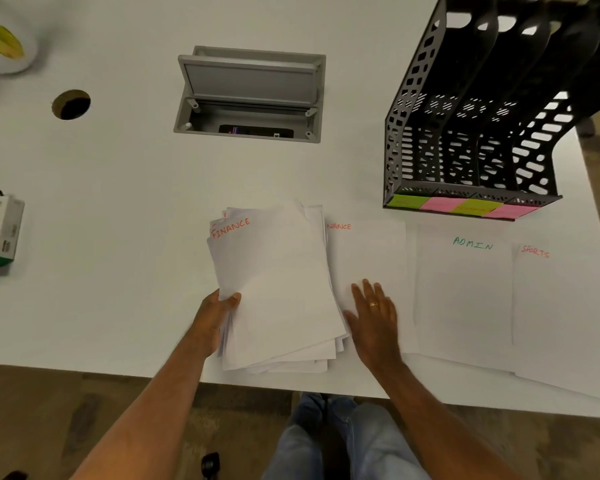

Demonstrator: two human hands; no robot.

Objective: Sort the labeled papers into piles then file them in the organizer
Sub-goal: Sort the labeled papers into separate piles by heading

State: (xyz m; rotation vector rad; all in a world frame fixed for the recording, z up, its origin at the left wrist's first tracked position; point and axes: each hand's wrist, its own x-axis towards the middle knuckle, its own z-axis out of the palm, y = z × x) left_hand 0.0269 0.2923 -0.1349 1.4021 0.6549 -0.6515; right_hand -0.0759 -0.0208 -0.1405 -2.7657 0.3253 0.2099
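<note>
Left hand [219, 313] pinches the fanned paper stack [278, 289], long axis pointing away, tilted a bit left, top sheet reading FINANCE. Right hand [374, 317] lies flat, fingers spread, on the FINANCE sheet [368, 258] beside it. ADMIN sheet [465, 289] and SPORTS sheet [565, 306] lie further right on the surface [118, 202], before the organizer [465, 133].

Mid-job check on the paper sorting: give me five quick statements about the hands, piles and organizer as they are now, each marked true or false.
1. The left hand grips the unsorted stack. True.
2. The top sheet of that stack reads SPORTS. False: it reads FINANCE.
3. The right hand lies flat on the finance sheet on the table. True.
4. The admin sheet lies between the finance sheet and the sports sheet. True.
5. Papers already stand in the organizer. False: no papers show in its slots; all visible sheets are on the table or in the left hand.
</note>
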